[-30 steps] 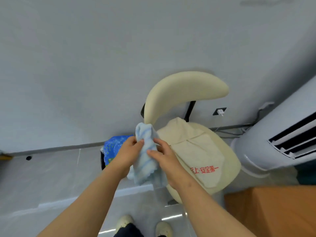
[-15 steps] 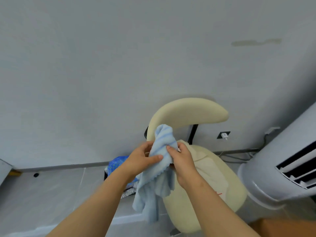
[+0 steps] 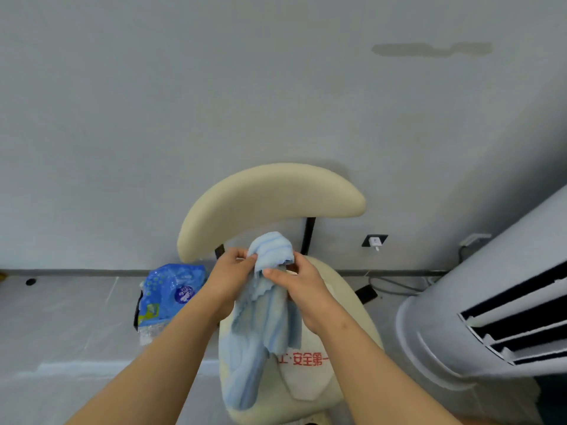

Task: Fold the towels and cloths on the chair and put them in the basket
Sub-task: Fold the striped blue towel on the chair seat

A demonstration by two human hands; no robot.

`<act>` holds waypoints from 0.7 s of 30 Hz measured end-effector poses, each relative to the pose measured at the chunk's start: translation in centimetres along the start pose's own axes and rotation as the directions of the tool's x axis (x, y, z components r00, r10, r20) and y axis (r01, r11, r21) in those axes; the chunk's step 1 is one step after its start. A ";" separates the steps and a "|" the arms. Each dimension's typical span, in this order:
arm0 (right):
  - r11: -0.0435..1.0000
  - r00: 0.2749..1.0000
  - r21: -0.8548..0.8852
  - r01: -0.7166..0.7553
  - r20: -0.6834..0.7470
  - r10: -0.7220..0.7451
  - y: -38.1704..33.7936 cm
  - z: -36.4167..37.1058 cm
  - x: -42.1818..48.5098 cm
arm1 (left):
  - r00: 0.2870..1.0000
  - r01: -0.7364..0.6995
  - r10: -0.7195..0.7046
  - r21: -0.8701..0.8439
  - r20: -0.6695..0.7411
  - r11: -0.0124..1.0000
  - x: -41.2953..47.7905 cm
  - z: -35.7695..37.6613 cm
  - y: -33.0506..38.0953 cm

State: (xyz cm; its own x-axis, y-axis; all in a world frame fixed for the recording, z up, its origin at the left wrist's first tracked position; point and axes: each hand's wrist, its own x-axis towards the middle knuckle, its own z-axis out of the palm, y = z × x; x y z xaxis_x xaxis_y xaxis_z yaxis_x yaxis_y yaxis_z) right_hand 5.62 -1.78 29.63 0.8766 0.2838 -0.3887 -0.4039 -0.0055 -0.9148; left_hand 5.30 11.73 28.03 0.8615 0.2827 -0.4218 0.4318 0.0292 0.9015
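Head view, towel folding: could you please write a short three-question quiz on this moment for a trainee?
1. True or false: the light blue towel lies flat on the chair seat.
2. Which lies on the seat beneath the towel? A) a cream cloth with red lettering B) a black jacket C) a green pillow
3. Fill in: the blue plastic bag sits on the floor to the chair's ____.
Key: 1 false, the left hand and right hand pinch its top and it hangs; 2 A; 3 left.
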 end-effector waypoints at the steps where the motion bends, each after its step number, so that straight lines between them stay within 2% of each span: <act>1: 0.999 1.000 -0.038 -0.015 0.017 0.015 0.1 -1.7 0.3 | 1.000 0.018 -0.019 -0.012 -0.021 1.000 0.2 1.6 -0.2; 4: 0.991 0.999 -0.129 -0.034 0.014 0.036 0.6 -5.8 1.0 | 0.994 0.077 -0.078 -0.022 -0.074 0.997 0.5 5.4 -0.9; 10: 0.978 0.992 -0.168 -0.123 -0.015 0.122 2.3 -10.5 2.7 | 0.971 0.168 -0.170 -0.025 -0.170 0.985 0.5 9.7 -2.9; 15: 0.963 0.969 -0.106 -0.247 -0.033 0.245 4.3 -11.4 4.8 | 0.941 0.189 -0.167 0.049 -0.296 0.981 0.9 9.9 -4.7; 21: 0.917 0.950 -0.254 -0.309 -0.045 0.308 10.4 -11.6 8.2 | 0.887 0.261 -0.197 0.102 -0.417 0.960 1.8 9.4 -10.4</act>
State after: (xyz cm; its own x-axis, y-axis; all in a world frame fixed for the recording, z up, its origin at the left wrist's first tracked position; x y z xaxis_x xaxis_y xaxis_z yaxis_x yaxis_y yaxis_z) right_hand 11.59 -10.60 15.64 0.7207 0.2251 -0.6557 -0.5740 -0.3365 -0.7465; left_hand 4.88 2.92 16.94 0.5681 0.6448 -0.5114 0.6666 0.0037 0.7454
